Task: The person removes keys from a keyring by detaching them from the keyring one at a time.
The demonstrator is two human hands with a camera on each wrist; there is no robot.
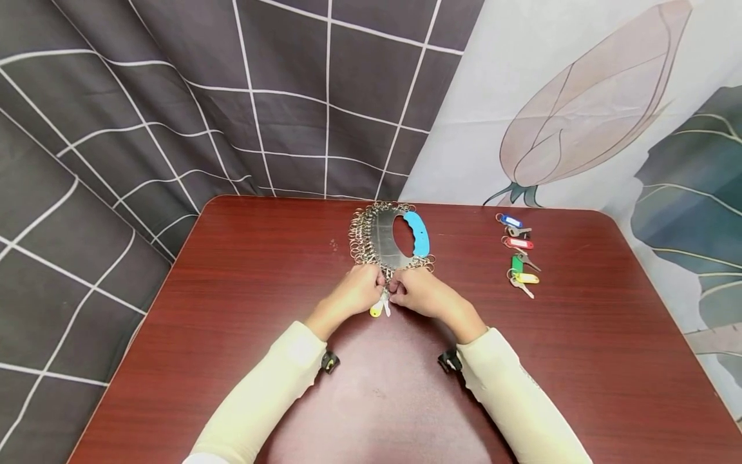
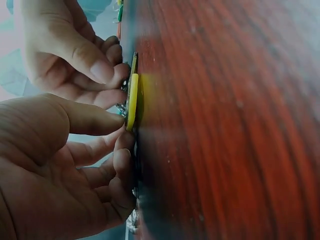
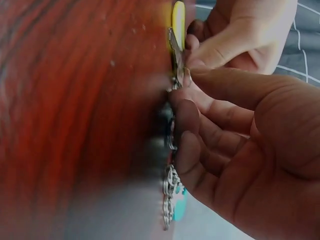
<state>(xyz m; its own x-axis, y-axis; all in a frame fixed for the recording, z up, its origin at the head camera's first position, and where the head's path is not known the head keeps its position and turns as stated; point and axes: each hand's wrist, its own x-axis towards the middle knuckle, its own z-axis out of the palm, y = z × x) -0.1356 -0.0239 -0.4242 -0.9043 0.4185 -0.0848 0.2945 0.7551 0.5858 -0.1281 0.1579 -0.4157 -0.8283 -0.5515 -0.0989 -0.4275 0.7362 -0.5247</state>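
A curved metal plate [image 1: 387,238] with a blue handle [image 1: 418,233] lies near the table's far edge, small rings and chains [image 1: 362,240] hanging along its rim. Just below it, my two hands meet fingertip to fingertip. My left hand [image 1: 361,290] pinches at the key ring beside the yellow tag [image 2: 132,102]. From the other side, my right hand [image 1: 423,291] pinches the ring near the head of a key [image 3: 177,52]. Tag and key hang toward me between the hands. Fingers cover most of the ring and its link to the plate.
On the table's right lie several keys with tags: a blue tag [image 1: 511,221], a red tag [image 1: 518,243], a green tag [image 1: 516,263] and a yellow tag [image 1: 527,278]. A dark checked curtain [image 1: 290,116] and a printed cloth [image 1: 464,148] hang behind the brown table [image 1: 243,258].
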